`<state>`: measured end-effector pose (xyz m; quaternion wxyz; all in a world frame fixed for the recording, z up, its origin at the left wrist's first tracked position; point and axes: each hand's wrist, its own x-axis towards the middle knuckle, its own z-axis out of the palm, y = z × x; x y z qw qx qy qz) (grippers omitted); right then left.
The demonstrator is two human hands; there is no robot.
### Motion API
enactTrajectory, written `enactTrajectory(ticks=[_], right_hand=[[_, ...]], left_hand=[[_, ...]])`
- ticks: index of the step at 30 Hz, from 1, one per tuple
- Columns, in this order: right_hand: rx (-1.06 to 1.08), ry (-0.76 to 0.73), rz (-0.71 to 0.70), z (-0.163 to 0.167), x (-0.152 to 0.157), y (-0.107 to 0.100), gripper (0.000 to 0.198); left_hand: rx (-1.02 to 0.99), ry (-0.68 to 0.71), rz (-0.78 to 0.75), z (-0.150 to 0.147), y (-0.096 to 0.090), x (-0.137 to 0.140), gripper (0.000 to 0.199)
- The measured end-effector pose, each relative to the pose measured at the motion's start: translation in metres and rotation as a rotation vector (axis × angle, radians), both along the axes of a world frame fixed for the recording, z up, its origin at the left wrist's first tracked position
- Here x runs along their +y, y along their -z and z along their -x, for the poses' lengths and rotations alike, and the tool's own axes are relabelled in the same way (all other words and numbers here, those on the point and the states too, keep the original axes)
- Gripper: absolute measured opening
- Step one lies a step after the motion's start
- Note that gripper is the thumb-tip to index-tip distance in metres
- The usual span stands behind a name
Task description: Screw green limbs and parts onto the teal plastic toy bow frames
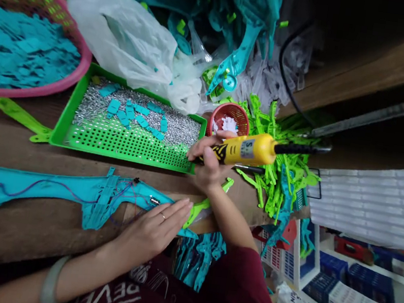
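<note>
**Screwdriver hovering at the tray, left hand pinning the teal shell**

Starting at nine o'clock, I see the pink basket [27, 91] heaped with teal pieces, and below it the long teal shell [33, 189] lying flat across the wooden bench [27, 233], thin wires running along it. My left hand [154, 229] lies on the shell's right end, fingers straight and relaxed, pressing down, not gripping. I'd judge it wise to keep that palm flat so the shell can't twist. Toward twelve o'clock sits the green tray [114, 142], screws and small teal tabs in its far half. At its right edge my right hand [208, 160] is clenched around the yellow screwdriver [249, 150], tip at the tray rim. Just beyond is the small red basket [230, 118]; at three o'clock, a pile of green parts [276, 176].
</note>
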<state>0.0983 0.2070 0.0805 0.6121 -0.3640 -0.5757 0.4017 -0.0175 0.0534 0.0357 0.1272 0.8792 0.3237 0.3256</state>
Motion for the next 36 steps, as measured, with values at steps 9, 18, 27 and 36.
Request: enactTrajectory(ticks=[9,18,27,36], right_hand=[[0.007,-0.031,-0.016,0.001,-0.001,0.014,0.028],[-0.087,0.142,0.092,0.002,-0.01,-0.013,0.037],[-0.182,0.269,0.093,-0.06,-0.109,-0.06,0.018],[-0.102,0.288,0.088,-0.068,-0.123,-0.005,0.022]], left_hand=[[0.0,0.021,0.013,0.0,0.0,0.002,0.042],[0.128,-0.009,-0.011,0.005,-0.004,-0.008,0.048],[0.084,0.01,0.032,0.011,-0.001,-0.021,0.048],[0.118,0.025,0.011,0.013,-0.004,-0.019,0.046]])
